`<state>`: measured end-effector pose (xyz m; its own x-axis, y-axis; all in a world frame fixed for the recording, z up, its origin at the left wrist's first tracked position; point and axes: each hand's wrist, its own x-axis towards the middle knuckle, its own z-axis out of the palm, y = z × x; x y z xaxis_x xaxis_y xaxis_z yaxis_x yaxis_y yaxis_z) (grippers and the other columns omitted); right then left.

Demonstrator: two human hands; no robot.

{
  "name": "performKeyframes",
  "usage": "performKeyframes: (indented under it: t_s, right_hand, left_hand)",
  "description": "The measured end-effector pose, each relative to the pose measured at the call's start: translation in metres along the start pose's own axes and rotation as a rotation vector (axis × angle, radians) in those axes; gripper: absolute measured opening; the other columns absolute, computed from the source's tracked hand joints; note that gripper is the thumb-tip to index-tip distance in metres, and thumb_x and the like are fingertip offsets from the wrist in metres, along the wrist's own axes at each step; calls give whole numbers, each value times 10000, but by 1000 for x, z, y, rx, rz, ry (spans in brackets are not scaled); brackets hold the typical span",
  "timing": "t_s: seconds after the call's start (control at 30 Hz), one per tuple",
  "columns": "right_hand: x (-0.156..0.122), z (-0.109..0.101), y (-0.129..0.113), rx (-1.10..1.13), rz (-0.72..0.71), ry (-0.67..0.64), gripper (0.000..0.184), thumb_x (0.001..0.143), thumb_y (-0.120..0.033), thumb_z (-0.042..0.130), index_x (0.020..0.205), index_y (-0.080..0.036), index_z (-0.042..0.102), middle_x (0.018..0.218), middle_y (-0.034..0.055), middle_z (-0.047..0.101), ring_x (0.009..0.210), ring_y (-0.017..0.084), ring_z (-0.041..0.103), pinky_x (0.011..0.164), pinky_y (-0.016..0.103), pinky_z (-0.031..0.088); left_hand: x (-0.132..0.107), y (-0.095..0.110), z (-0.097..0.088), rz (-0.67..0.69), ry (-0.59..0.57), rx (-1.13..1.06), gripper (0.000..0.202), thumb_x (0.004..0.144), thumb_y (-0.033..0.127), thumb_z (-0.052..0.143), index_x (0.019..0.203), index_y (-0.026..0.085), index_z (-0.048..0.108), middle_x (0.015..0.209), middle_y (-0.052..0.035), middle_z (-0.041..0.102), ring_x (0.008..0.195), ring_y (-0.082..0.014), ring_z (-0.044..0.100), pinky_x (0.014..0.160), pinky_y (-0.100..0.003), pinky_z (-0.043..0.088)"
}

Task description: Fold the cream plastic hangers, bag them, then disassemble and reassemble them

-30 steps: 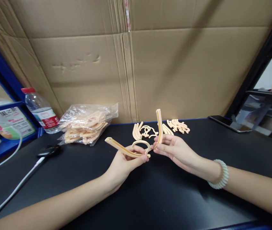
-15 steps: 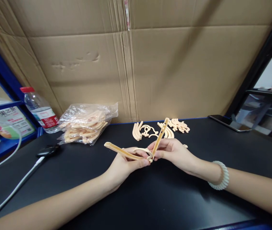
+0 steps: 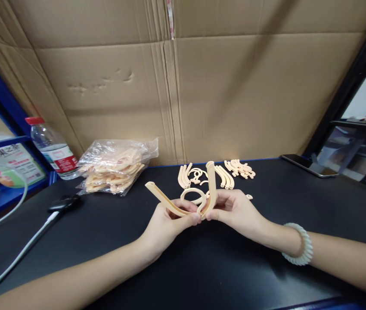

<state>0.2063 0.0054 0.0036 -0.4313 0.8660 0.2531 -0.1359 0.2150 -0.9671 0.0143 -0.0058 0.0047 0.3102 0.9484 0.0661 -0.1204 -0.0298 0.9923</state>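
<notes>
A tall, creased brown cardboard sheet (image 3: 105,94) rises behind a smooth black tabletop (image 3: 183,271), forming the back wall. A roughly level fold crosses the cardboard, and a rumpled vertical seam (image 3: 172,94) runs down near its middle, with a narrow red-and-white strip (image 3: 170,19) at the top. Small dents mark the left half; a broad, soft diagonal shadow (image 3: 250,64) falls across the right. A thin blue edge lines the tabletop's far side. A blue metal shelving frame (image 3: 4,103) slants at the left, a black metal rack (image 3: 338,86) at the right. Pale light glints dully on the tabletop's near right.
</notes>
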Motion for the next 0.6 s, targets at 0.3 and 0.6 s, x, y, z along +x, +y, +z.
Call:
performKeyframes:
  t_s: [0.3,0.6]
  right_hand:
    - [3,7,4,-38,-27,65,199,714,-261,781,719,-170,604,767,12,678,693,129,656,670,264,543]
    - [23,-91,-33,-266,50,-169,223,696,-301,801,741,-167,628,710,-12,625,555,86,565,508,226,459]
  left_hand:
    - [-1,2,3,-20,40,-45,229,689,243,836,750,128,648,685,-4,700,693,-112,681,676,-175,550]
    - [21,30,-41,-116,18,-127,337,570,222,906,704,138,608,843,-11,716,717,-112,698,714,-180,571]
